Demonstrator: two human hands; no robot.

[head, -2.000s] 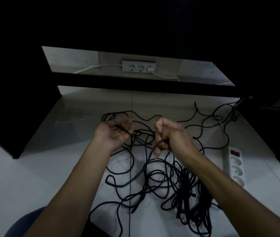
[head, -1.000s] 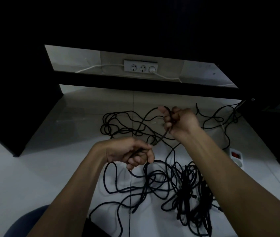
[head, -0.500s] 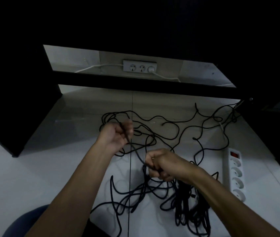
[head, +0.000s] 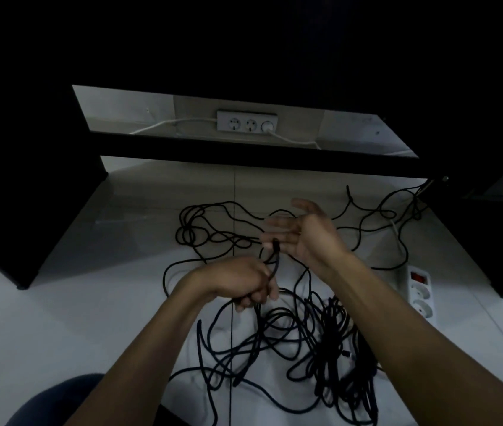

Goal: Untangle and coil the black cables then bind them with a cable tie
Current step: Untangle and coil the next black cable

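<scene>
Head view: left hand (head: 244,282) grips black cable (head: 275,259); right hand (head: 302,232) spread

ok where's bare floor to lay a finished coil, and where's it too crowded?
Free: the pale floor left of the black cables, out to the dark desk panel. Also the strip beyond the tangle, before the dark crossbar. Crowded: centre and right, where loops pile densely beside the white power strip, under the left hand and right hand.
</scene>
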